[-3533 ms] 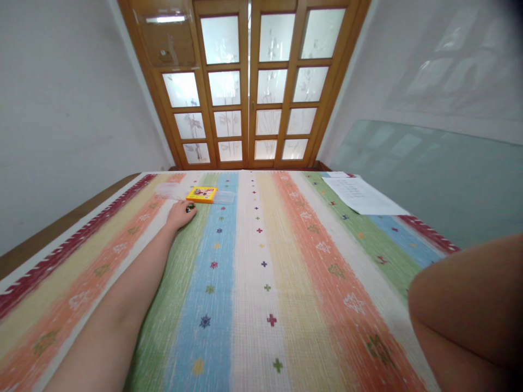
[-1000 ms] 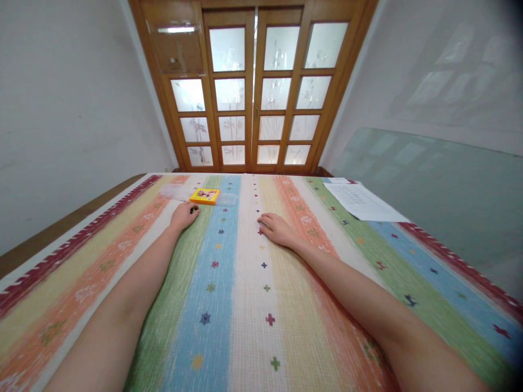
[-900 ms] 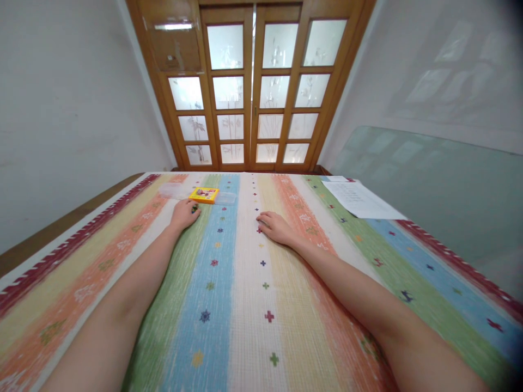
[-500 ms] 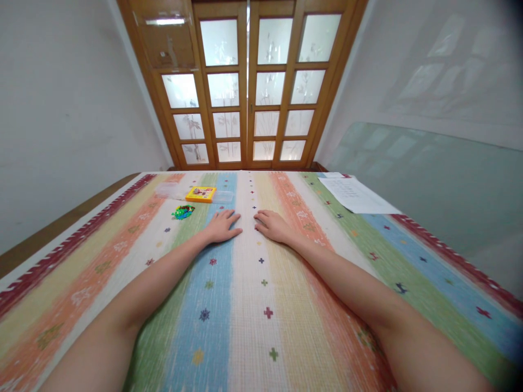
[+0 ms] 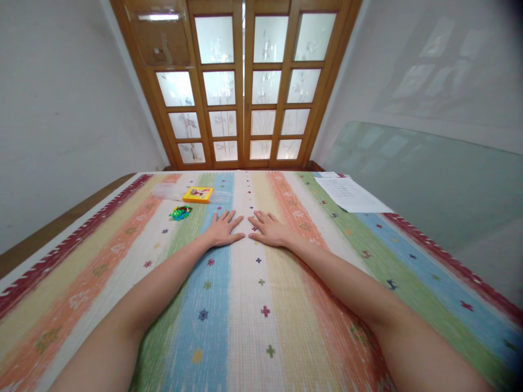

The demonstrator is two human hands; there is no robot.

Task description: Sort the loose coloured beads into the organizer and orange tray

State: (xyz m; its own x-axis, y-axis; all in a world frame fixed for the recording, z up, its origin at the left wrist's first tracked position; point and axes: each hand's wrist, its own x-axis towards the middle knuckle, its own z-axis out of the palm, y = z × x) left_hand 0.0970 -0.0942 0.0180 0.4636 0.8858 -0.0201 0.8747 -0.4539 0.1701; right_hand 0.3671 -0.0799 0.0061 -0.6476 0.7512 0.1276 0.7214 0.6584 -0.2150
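Observation:
My left hand [image 5: 223, 229] lies flat and open on the striped cloth [image 5: 286, 283], fingers spread, holding nothing. My right hand [image 5: 267, 228] lies flat beside it, also open, the thumbs almost touching. A small heap of colourful little pieces [image 5: 180, 213] sits on the cloth to the left of my left hand, apart from it. Behind that heap lie a yellow box [image 5: 198, 194] and a clear plastic tray or lid [image 5: 168, 190].
A white printed sheet [image 5: 350, 194] lies at the far right of the cloth. A large glass pane [image 5: 429, 185] leans on the right wall. Wooden glazed doors [image 5: 241, 87] stand beyond the far edge. A wooden border [image 5: 61, 226] runs along the left.
My left hand let go of the small colourful pieces, leaving them near the yellow box, and moved right to rest flat. My right hand came in and spread flat beside it.

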